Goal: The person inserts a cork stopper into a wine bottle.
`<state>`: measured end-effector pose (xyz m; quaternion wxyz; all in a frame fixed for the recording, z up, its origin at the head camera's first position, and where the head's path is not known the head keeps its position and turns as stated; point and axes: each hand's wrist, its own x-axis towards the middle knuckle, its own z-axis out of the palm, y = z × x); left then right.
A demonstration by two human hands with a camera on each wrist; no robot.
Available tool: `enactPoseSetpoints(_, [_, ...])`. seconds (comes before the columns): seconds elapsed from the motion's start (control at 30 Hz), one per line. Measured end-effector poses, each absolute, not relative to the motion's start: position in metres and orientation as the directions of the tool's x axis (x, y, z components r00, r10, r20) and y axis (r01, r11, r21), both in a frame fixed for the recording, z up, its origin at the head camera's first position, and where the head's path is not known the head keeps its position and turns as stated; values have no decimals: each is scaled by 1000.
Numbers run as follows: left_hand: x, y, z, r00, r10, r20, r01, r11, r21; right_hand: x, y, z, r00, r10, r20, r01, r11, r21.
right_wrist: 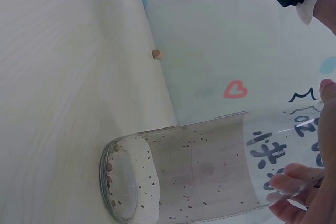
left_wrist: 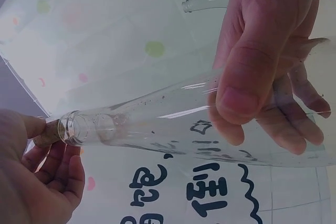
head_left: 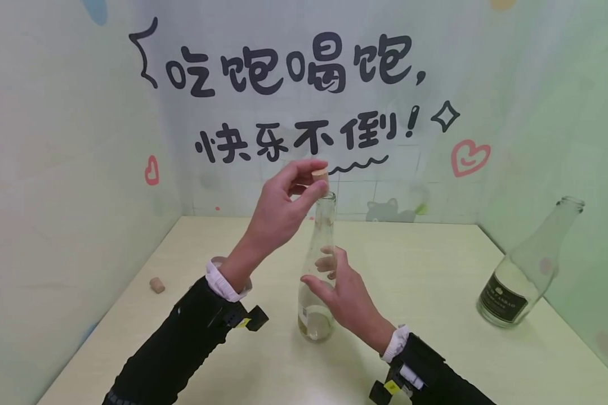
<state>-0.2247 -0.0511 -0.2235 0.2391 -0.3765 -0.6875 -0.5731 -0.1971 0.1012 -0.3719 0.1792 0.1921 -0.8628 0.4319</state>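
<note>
A clear glass bottle [head_left: 320, 236] stands upright in the middle of the table, dark specks on its lower wall in the right wrist view. My left hand [head_left: 282, 205] pinches a cork [head_left: 320, 175] between thumb and fingers at the bottle's mouth. The left wrist view shows that cork [left_wrist: 50, 134] right at the glass rim. Lower down, my right hand [head_left: 352, 292] curls round the bottle's body, thumb on the near side and fingers behind the glass. Its thumb [left_wrist: 245, 85] overlaps the bottle in the left wrist view.
A second cork [head_left: 156, 285] lies on the table [head_left: 410, 264] at the left. Another glass bottle [head_left: 517, 281], with a dark label and no stopper, stands at the right by the side wall. Printed cloth walls [head_left: 304, 129] enclose the table's back and sides.
</note>
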Motion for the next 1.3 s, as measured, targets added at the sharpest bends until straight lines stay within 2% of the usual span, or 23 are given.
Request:
enactPoseSetpoints(0.57, [-230,-46,-228,-606,287,742,784,57,619,-196,102,-375,-852,-176,494,-504,533,-679])
enactPoseSetpoints(0.9, [-229,-47,-234,-577,309,756,801,33,598,-198,102,-375,-836,-190,514,-529,526,-666])
enactPoseSetpoints(1.3, [-227,-45,-238,-575,318,754,797,8,604,-196,104,-376,-838,-184,513,-525,528,-668])
